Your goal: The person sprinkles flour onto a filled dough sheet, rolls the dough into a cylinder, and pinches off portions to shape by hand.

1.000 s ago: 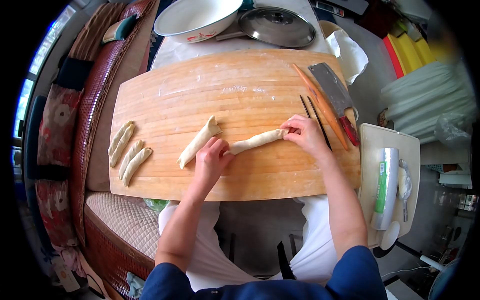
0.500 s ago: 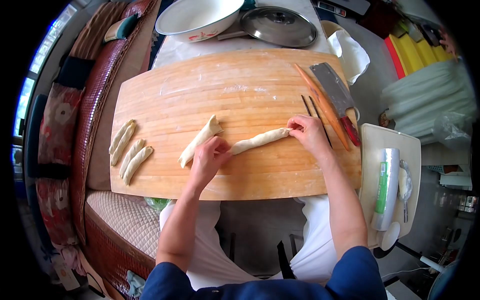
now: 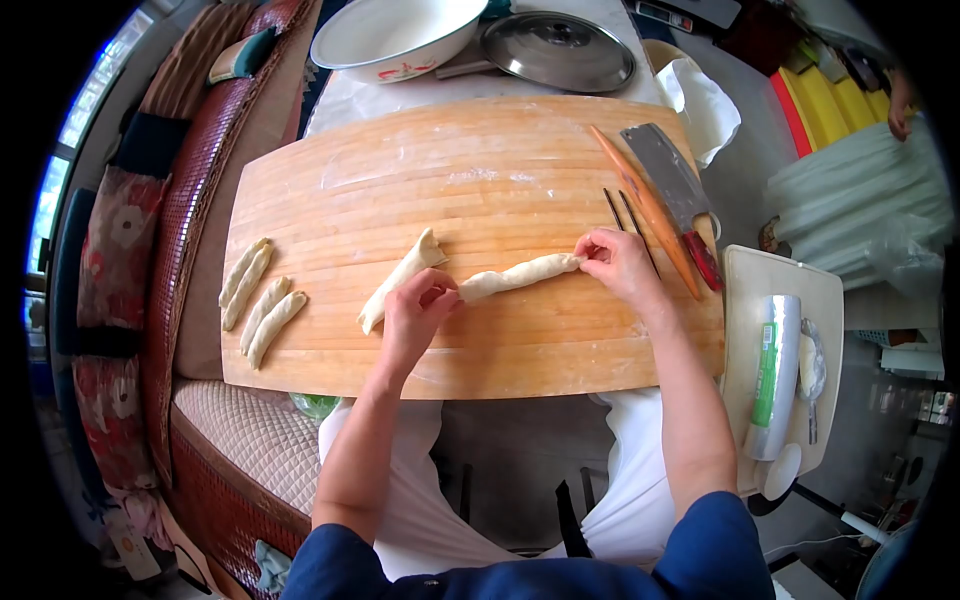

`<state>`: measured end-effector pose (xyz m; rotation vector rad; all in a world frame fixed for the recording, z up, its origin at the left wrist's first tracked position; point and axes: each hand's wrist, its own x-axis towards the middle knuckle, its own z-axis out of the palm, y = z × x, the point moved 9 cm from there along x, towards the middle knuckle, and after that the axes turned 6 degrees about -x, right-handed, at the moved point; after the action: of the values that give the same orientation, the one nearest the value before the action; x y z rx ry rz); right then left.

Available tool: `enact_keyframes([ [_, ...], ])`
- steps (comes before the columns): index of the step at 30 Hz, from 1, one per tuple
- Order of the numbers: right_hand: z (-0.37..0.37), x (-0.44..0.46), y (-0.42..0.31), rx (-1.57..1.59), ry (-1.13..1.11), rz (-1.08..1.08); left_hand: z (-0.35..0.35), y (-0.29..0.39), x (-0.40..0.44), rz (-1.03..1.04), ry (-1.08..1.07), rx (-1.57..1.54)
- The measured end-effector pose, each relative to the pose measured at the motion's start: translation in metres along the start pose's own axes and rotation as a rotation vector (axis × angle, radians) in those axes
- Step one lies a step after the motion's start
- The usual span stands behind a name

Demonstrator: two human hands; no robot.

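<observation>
Change over the last second: left hand (image 3: 415, 305) has shifted slightly away from the body, taking the near end of the dough roll (image 3: 520, 276) with it; right hand (image 3: 618, 265) has barely moved since the half-second mark. A dip now shows just right of the left fingertips, so I'd read this as shaping by the ends, middle left free. Fingers: both narrow, right thumb and fingertips pinching the right tip, left ones closed on the other tip, exact contact partly hidden. Roll sits between the two sets of fingertips, low over the wooden board (image 3: 480, 140); can't tell if its middle touches. Looks pale, soft, lumpy, rising a bit toward the right fingers, tapered there. Thicker roll (image 3: 398, 280) lies just beside the left fingers; shorter dough pieces (image 3: 272, 330) well left of them, paired. Rolling pin (image 3: 648, 208) lies just beyond the right fingers.
</observation>
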<state>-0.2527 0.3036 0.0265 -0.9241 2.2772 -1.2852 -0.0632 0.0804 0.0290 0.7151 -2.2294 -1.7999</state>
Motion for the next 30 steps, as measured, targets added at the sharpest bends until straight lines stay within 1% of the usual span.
enact_keyframes([
  [4,0.003,0.000,0.012,0.119,0.000,0.025,0.000,0.018,0.000,0.163,0.016,0.098],
  [9,-0.002,-0.001,0.010,0.077,0.033,0.045,0.002,0.028,-0.002,0.305,0.073,0.290],
  [12,-0.008,-0.001,0.007,0.020,0.077,0.015,0.000,0.033,-0.003,0.286,0.087,0.288],
  [15,-0.013,-0.001,0.000,-0.053,0.098,0.006,-0.005,0.015,0.001,0.104,0.100,0.122],
  [18,-0.014,-0.001,-0.001,-0.100,0.104,-0.027,-0.006,0.005,0.004,0.059,0.107,0.082],
  [21,-0.008,0.000,0.002,-0.106,0.075,-0.059,0.001,0.013,0.002,0.166,0.090,0.211],
  [24,-0.007,-0.002,0.002,-0.084,0.048,-0.025,0.013,0.035,-0.005,0.416,0.047,0.568],
  [25,-0.008,-0.002,0.001,-0.075,0.042,-0.004,0.014,0.042,-0.008,0.454,0.092,0.615],
  [27,-0.014,-0.003,-0.005,-0.163,0.100,-0.036,0.020,0.058,-0.017,0.531,0.183,0.709],
  [28,-0.016,-0.003,-0.007,-0.206,0.129,-0.052,0.030,0.059,-0.019,0.551,0.134,0.706],
  [30,-0.009,-0.003,-0.025,-0.300,0.145,-0.219,0.049,0.062,-0.022,0.590,0.037,0.697],
])
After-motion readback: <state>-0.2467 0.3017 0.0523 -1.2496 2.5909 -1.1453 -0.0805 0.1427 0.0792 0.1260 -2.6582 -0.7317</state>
